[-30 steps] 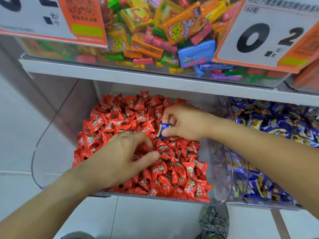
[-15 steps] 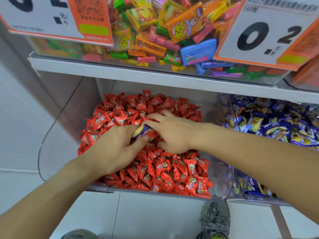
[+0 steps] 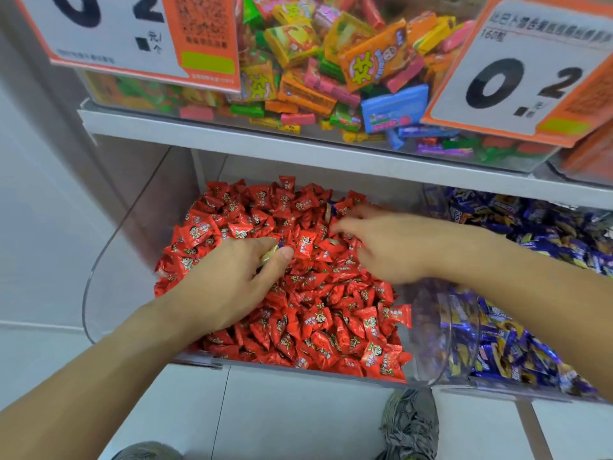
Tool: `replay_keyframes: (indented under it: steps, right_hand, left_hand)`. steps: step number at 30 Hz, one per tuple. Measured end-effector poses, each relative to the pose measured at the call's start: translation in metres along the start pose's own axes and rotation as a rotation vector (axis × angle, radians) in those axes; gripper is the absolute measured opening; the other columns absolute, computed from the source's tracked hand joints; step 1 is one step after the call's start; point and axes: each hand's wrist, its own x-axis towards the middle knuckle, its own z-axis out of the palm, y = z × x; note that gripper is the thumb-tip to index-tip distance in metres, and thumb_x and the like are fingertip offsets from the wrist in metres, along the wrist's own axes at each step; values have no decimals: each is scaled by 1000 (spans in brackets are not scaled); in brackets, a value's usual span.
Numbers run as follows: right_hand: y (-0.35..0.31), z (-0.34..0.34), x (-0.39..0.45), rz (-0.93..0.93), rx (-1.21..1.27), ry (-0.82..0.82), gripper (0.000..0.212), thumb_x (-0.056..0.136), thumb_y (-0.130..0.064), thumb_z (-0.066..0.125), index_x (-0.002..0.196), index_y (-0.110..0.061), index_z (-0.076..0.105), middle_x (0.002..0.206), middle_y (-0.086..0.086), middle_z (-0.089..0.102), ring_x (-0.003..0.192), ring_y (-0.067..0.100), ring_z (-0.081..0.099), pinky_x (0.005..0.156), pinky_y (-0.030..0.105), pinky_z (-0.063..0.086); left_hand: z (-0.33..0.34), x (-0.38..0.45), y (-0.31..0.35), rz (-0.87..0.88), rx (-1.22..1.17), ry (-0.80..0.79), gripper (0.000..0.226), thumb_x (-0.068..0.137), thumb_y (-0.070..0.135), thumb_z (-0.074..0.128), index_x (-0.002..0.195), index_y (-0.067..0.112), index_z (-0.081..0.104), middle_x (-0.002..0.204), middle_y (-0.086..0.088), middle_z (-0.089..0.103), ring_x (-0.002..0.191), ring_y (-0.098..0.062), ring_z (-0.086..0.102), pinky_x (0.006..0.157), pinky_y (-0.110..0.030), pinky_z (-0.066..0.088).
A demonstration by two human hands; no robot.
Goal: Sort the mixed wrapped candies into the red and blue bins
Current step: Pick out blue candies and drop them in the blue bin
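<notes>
Hands worked mid-frame over the red bin: your left hand pinched a blue candy; your right hand was spread, blurred. You needed a firm pinch carrying it to the blue bin, lower right.

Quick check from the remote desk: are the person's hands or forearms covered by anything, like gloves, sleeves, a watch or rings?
No. The left hand and right hand are bare, without gloves, and both forearms show no sleeves. No watch, band or ring is visible, though the right hand is motion-blurred.

Candy bins below shelf
</notes>
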Motion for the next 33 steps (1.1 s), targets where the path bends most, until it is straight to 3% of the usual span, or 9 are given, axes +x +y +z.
replay_keyframes:
  steps: [4, 8, 12, 15, 18, 21, 26, 30, 33]
  right_hand:
    - [1, 17, 41, 104, -39, -3, 76, 98, -45, 46, 158, -35, 1, 168, 5, -6, 153, 35, -3, 123, 54, 13]
    - [-13, 32, 32, 120, -61, -138, 65, 103, -49, 31, 157, -40, -5, 167, 6, -9, 152, 40, 1, 123, 55, 13]
    - [-15, 20, -1, 112, 21, -264, 57, 105, -49, 23, 154, -49, -8, 167, 5, -13, 153, 37, -1, 125, 51, 8]
    - [-15, -2, -10, 91, 73, -278, 50, 107, -46, 25, 157, -40, 20, 167, 3, 13, 153, 27, 14, 124, 42, 15]
    - [-17, -17, 15, 129, 110, 63, 32, 103, -27, 43, 129, -15, 58, 130, 10, 61, 112, 28, 59, 95, 35, 50]
    - [-12, -9, 58, 225, 204, 236, 21, 97, -28, 58, 108, -10, 59, 103, 6, 62, 77, 19, 55, 61, 27, 43]
    - [1, 6, 82, 205, 199, 289, 15, 89, -21, 71, 98, -10, 65, 91, 2, 63, 89, 22, 63, 65, 23, 42]
    - [-2, -9, 48, 194, 387, 318, 8, 94, -29, 64, 100, -27, 61, 93, -6, 64, 92, 18, 60, 67, 26, 44]
    - [-32, -15, 28, -13, 1087, 287, 11, 90, -19, 74, 89, -18, 63, 79, 2, 70, 79, 17, 70, 81, 33, 58]
  left_hand:
    - [0, 4, 9, -1, -9, 79, 52, 99, 60, 32, 67, 21, 42, 67, -8, 66, 70, -24, 67, 63, -49, 49]
    - [-2, 12, 17, 67, 57, 238, 51, 100, 53, 32, 76, 15, 54, 72, -3, 61, 74, -15, 58, 68, -38, 43]
    - [3, 20, 4, 187, 325, -6, 61, 98, 52, 21, 113, 11, 64, 120, -5, 66, 127, -16, 51, 114, -30, 32]
    - [4, 20, -11, 177, 449, -135, 80, 91, 59, 7, 131, 11, 58, 141, -4, 56, 144, -10, 31, 121, -25, 6]
    - [1, 18, -15, 172, 446, -126, 80, 91, 60, 9, 135, 12, 56, 142, -3, 55, 142, -11, 35, 122, -27, 11]
    - [-2, 17, -11, 95, 260, 12, 58, 97, 54, 24, 119, 15, 62, 120, -3, 65, 119, -18, 56, 107, -33, 39]
    - [-10, 21, 8, -42, -30, 454, 29, 103, 37, 40, 95, 17, 59, 78, 11, 61, 74, 4, 56, 70, -20, 41]
    - [-11, 23, 6, -101, -92, 414, 20, 102, 33, 42, 102, 22, 58, 68, 16, 49, 64, 6, 50, 61, -18, 35]
    - [-6, 24, 13, -149, -269, 284, 18, 100, 40, 45, 85, 30, 47, 64, 14, 43, 55, 5, 46, 55, -14, 34]
